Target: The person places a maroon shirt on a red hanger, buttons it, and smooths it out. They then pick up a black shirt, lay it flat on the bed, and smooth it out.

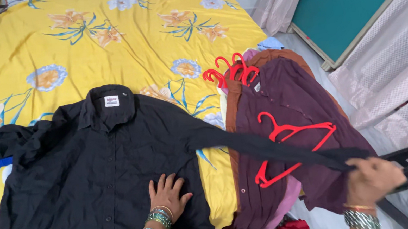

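Fingers of the left hand (168, 197) are pressing flat on the soft, limp black shirt (92, 181) while the right hand (373, 180) is pinching its sleeve cuff (349, 159) taut.

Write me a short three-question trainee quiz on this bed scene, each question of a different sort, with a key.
1. True or false: the left hand lies flat on the black shirt.
2. Multiple choice: what does the right hand grip? A) a red hanger B) the black shirt's sleeve C) the pillow
3. Fill in: the loose red hanger lies on the ___ shirt at the top of the pile.

Key:
1. True; the fingers are spread on the shirt's front.
2. B; the sleeve is stretched out over the pile of shirts.
3. Maroon; more red hangers stick out at the pile's collar end.
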